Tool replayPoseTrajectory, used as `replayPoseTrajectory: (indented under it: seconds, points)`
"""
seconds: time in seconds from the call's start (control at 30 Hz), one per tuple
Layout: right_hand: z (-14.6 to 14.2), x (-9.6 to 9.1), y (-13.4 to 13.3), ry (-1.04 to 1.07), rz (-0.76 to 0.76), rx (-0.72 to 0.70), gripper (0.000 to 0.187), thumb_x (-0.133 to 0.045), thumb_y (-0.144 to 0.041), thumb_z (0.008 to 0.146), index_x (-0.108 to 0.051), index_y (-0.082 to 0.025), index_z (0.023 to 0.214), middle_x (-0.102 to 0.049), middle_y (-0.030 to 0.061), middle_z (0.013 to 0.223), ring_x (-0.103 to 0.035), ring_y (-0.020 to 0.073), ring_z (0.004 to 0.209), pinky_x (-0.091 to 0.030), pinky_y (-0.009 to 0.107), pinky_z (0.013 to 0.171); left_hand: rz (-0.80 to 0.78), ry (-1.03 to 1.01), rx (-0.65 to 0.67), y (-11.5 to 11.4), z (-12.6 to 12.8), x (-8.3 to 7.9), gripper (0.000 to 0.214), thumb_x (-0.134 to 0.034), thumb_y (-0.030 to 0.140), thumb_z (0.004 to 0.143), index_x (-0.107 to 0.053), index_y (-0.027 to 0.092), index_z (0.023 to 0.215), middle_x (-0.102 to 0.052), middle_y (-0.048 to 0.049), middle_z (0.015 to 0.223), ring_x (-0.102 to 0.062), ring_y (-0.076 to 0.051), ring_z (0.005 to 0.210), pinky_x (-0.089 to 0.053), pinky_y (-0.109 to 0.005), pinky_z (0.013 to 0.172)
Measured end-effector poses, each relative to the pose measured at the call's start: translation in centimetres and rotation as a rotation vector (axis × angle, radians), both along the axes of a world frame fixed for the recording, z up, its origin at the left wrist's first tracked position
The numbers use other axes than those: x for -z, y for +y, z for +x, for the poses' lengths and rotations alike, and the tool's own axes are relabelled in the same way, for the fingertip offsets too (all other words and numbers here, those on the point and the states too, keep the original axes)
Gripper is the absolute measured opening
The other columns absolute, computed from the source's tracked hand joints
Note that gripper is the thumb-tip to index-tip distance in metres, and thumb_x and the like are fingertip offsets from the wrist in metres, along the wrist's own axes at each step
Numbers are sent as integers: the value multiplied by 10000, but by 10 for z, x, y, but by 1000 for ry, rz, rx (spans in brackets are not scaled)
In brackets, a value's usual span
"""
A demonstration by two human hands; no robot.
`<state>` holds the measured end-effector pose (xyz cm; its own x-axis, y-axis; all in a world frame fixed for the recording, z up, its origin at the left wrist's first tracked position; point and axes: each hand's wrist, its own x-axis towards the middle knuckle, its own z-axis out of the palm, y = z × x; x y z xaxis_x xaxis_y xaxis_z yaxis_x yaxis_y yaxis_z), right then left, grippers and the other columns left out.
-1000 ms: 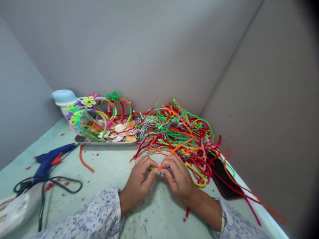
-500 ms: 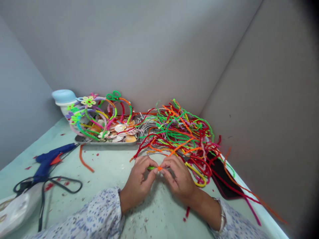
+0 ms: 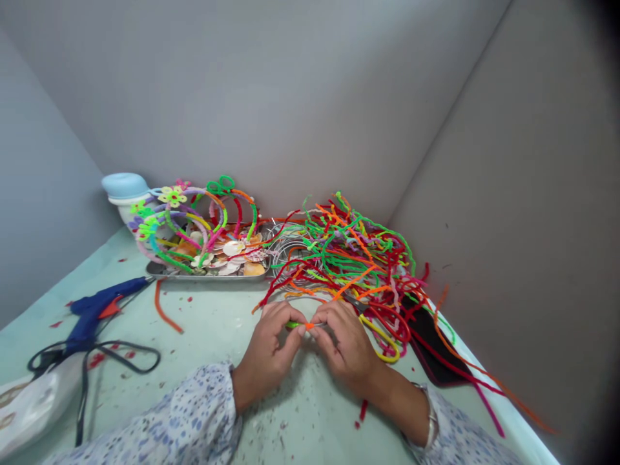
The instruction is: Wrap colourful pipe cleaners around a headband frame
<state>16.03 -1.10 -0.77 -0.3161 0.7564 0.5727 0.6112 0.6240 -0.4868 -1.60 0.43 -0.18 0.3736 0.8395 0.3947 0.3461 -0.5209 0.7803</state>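
Note:
My left hand (image 3: 271,342) and my right hand (image 3: 347,345) meet at the middle of the table, fingertips nearly touching. Between them is a thin metal headband wire, mostly covered by my fingers. A bright green pipe cleaner (image 3: 292,325) wraps the wire at my left fingers, and a short orange pipe cleaner wrap (image 3: 310,327) shows between the two pinches. Both hands are closed, thumb against forefinger. Just beyond them spreads a tangled heap of pipe cleaners (image 3: 349,248) in red, green and orange, beside a stack of bare wire hoops (image 3: 290,248).
Left of my hands lie a blue glue gun (image 3: 92,316) with a black cord and a loose orange pipe cleaner (image 3: 167,311). Behind, a metal tray (image 3: 208,278) holds shells and finished headbands near a blue-capped bottle (image 3: 126,187). Yellow-handled scissors (image 3: 387,342) and a dark phone-like slab (image 3: 438,352) sit right.
Both hands stay almost in place, still pinching at the orange wrap. The view has shifted very slightly.

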Motion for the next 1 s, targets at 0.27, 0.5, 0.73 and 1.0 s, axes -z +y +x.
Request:
replayPoseTrajectory:
  seconds: [0.27, 0.5, 0.73, 1.0]
  points:
    - [-3, 0, -3, 37, -33, -16, 54, -463, -161, 902, -505, -186, 878, -569, 60, 850, -522, 213, 829, -394, 370, 748, 2, 9, 16, -1, 1, 0, 112, -495, 238, 901, -571, 191, 834, -568, -7, 803, -517, -179, 823, -358, -326, 798]
    - [-1, -4, -4, 68, -80, -48, 67, -469, -200, 900, -523, -180, 867, -568, 62, 863, -523, 214, 856, -397, 373, 774, 13, 22, 9, -1, 2, -1, 102, -498, 229, 889, -568, 193, 824, -565, -8, 790, -516, -182, 810, -365, -320, 778]
    - [-2, -5, -4, 138, -144, -11, 180, -411, -213, 935, -525, -193, 798, -554, 30, 802, -514, 184, 794, -397, 343, 749, 7, 47, 8, -1, 2, -1, 112, -495, 233, 884, -568, 195, 809, -566, -14, 778, -521, -190, 806, -375, -323, 774]
    - [-1, -7, -3, 136, -161, -53, 243, -353, -210, 949, -470, -202, 736, -524, 26, 765, -489, 183, 770, -397, 345, 737, 28, 55, 37, -4, 2, -2, 118, -479, 237, 897, -563, 193, 827, -565, -17, 786, -518, -186, 808, -369, -325, 785]
